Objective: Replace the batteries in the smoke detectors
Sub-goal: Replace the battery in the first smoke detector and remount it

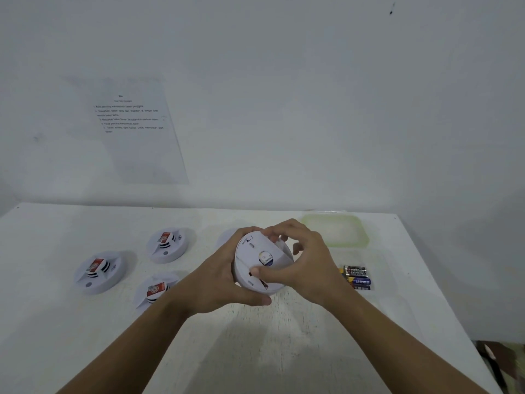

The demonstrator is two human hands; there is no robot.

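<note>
I hold a round white smoke detector (pixel 255 258) above the middle of the white table (pixel 255 336), its underside turned toward me. My left hand (pixel 221 280) cups it from the left and below. My right hand (pixel 301 263) grips its right side, thumb pressed on the back and fingers curled over the top edge. A small label and a battery end show in its back. Three more smoke detectors lie at the left: one (pixel 98 271), one (pixel 167 244) and one (pixel 154 291), each with a red label on top. Loose batteries (pixel 356 277) lie to the right of my right hand.
A pale green-rimmed plastic container (pixel 360 237) sits at the table's back right. A white round piece (pixel 225 237) lies behind my left hand. A printed instruction sheet (pixel 133 129) hangs on the wall. The table's right edge runs near the batteries.
</note>
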